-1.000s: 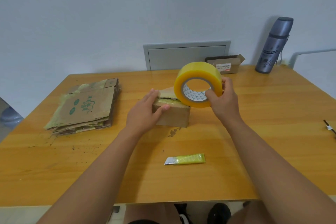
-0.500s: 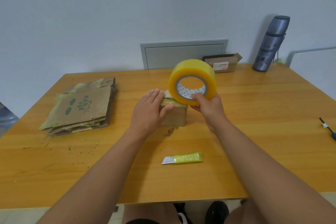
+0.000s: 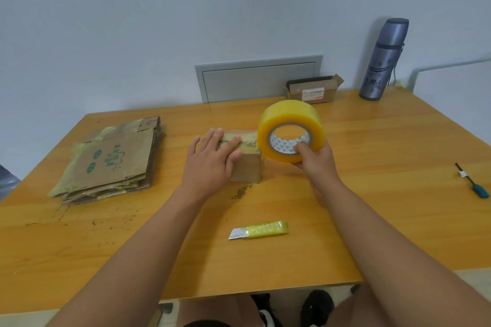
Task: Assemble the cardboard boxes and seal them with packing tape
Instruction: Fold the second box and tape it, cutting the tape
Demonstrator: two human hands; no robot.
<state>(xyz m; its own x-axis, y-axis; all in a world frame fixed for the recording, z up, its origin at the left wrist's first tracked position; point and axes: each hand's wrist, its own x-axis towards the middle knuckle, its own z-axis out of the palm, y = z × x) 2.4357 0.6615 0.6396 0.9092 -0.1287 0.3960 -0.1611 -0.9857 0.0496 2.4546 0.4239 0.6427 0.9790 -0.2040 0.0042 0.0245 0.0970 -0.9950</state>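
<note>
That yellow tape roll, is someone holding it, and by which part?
Yes. The right hand grips the tape roll at its lower rim, thumb inside the core. The left hand only presses flat on the small box.

The wooden bench (image 3: 372, 207) carries flattened cartons (image 3: 111, 162), a small box (image 3: 247, 170), and a yellow-handled cutter (image 3: 259, 229). An open carton (image 3: 313, 89), a flask (image 3: 385, 60) and what may be a screwdriver (image 3: 471, 184) lie farther off.

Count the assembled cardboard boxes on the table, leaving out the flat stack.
2: a small box at centre under the left hand, and an open box at the far edge by the wall. None seem hidden.
</note>
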